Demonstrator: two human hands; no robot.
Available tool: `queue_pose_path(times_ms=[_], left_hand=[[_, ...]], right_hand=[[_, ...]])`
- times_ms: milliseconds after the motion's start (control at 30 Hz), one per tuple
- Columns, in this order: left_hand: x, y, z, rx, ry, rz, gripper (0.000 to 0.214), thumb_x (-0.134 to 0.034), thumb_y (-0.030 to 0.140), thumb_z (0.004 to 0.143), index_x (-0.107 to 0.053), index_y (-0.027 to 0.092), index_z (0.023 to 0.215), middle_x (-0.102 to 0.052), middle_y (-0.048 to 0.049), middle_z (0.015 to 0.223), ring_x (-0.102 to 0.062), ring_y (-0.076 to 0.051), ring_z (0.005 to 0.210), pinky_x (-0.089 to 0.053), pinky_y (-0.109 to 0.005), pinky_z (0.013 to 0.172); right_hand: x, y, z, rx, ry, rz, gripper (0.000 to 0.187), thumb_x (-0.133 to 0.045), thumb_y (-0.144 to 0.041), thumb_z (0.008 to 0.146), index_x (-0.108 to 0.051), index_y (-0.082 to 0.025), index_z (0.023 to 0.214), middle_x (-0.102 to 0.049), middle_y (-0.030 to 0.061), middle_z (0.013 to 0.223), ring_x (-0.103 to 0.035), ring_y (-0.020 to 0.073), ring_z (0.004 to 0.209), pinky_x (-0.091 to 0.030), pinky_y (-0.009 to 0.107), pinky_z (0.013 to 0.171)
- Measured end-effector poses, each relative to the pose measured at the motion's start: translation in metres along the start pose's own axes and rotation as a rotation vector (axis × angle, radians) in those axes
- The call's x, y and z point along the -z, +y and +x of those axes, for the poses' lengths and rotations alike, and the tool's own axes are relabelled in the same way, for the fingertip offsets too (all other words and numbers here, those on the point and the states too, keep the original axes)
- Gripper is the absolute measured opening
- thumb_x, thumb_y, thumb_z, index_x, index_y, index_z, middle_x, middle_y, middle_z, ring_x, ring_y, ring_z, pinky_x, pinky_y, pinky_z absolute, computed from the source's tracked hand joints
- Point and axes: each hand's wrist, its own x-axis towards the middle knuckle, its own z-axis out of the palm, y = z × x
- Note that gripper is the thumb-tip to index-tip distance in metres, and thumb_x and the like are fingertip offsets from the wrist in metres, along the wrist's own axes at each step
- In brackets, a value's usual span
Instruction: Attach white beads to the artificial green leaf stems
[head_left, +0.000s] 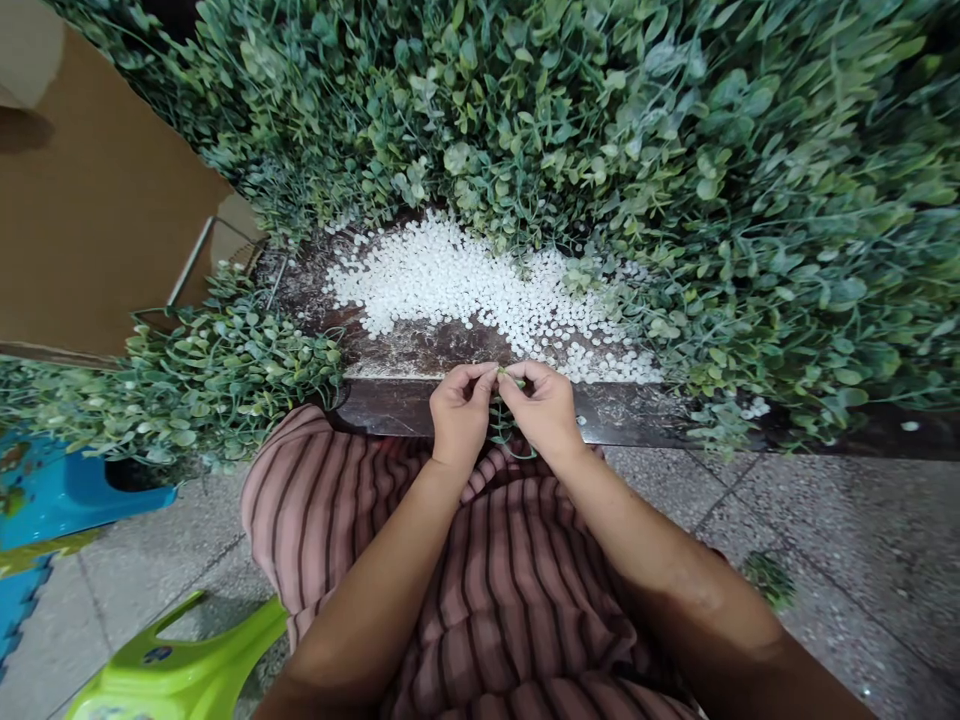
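Observation:
My left hand [461, 405] and my right hand [541, 405] meet at the table's front edge, fingertips pinched together. Between them is a green artificial leaf sprig [501, 418], its stem hanging down toward my lap. The fingers hide the exact spot being pinched, and whether a small white piece is there I cannot tell. Just beyond my hands, a heap of small white beads or caps [442, 275] spreads over the dark wooden table [390, 405].
Thick piles of artificial greenery [540, 110] line the back and right, with a smaller pile [240, 360] at left. A cardboard box [112, 190] stands far left. On the tiled floor are a lime-green stool [187, 660], a blue stool [75, 490] and a loose sprig [769, 580].

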Motion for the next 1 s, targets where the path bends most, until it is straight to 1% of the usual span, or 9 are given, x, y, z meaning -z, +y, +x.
queue_pose_path(times_ms=[133,333,533,667,800,900,1000], left_hand=[[-0.0022,0.0009,-0.0010,0.005,0.025,-0.009,0.009,-0.062,0.021,0.069,-0.068,0.015,0.074,-0.067,-0.0026,0.075,-0.061,-0.012,0.073,-0.048,-0.026,0.075],[-0.0068,0.0085,-0.0032,0.096,0.092,-0.099,0.009,-0.064,0.019,0.067,-0.068,0.015,0.073,-0.070,-0.0026,0.075,-0.062,-0.013,0.073,-0.049,-0.028,0.077],[-0.0079,0.0077,-0.0045,0.135,0.104,-0.115,0.010,-0.064,0.021,0.066,-0.068,0.015,0.073,-0.070,-0.0029,0.076,-0.063,-0.013,0.074,-0.049,-0.028,0.078],[-0.0070,0.0078,-0.0060,0.099,0.070,-0.076,0.010,-0.063,0.020,0.068,-0.068,0.015,0.075,-0.070,-0.0031,0.078,-0.062,-0.013,0.075,-0.049,-0.028,0.078],[-0.0040,0.0081,-0.0047,0.023,0.022,-0.016,0.010,-0.061,0.021,0.070,-0.067,0.015,0.075,-0.068,-0.0030,0.078,-0.061,-0.013,0.077,-0.048,-0.027,0.079],[-0.0013,0.0081,-0.0019,0.071,-0.009,-0.047,0.012,-0.061,0.024,0.070,-0.067,0.015,0.077,-0.068,-0.0029,0.077,-0.061,-0.013,0.074,-0.049,-0.027,0.075],[0.0003,0.0090,0.0004,0.136,-0.027,-0.102,0.014,-0.063,0.026,0.069,-0.067,0.015,0.077,-0.068,-0.0027,0.076,-0.061,-0.012,0.069,-0.050,-0.025,0.068]], right_hand=[[-0.0005,-0.0015,-0.0006,0.007,0.013,-0.019,0.014,-0.051,-0.026,0.068,-0.054,-0.017,0.057,-0.052,-0.0019,0.056,-0.045,0.0109,0.056,-0.037,0.024,0.056],[-0.0014,-0.0011,-0.0020,0.044,0.036,-0.023,0.015,-0.051,-0.026,0.070,-0.054,-0.017,0.059,-0.053,-0.0016,0.057,-0.044,0.0110,0.055,-0.037,0.024,0.055],[-0.0024,-0.0003,-0.0030,0.079,0.040,-0.034,0.014,-0.051,-0.024,0.071,-0.054,-0.018,0.058,-0.054,-0.0016,0.058,-0.047,0.0112,0.057,-0.038,0.025,0.057],[-0.0022,-0.0010,-0.0025,0.075,0.043,-0.054,0.014,-0.052,-0.024,0.070,-0.053,-0.018,0.057,-0.053,-0.0019,0.057,-0.048,0.0113,0.057,-0.038,0.025,0.058],[-0.0009,-0.0012,-0.0013,0.017,0.022,-0.016,0.014,-0.052,-0.025,0.069,-0.053,-0.018,0.058,-0.053,-0.0017,0.057,-0.045,0.0111,0.055,-0.037,0.025,0.055],[0.0021,-0.0025,0.0001,-0.043,-0.048,0.051,0.017,-0.052,-0.030,0.071,-0.055,-0.017,0.061,-0.054,-0.0012,0.059,-0.045,0.0108,0.055,-0.037,0.024,0.054],[0.0060,-0.0042,0.0010,-0.043,-0.113,0.063,0.018,-0.052,-0.033,0.073,-0.056,-0.017,0.065,-0.054,-0.0009,0.062,-0.048,0.0115,0.059,-0.039,0.024,0.057]])
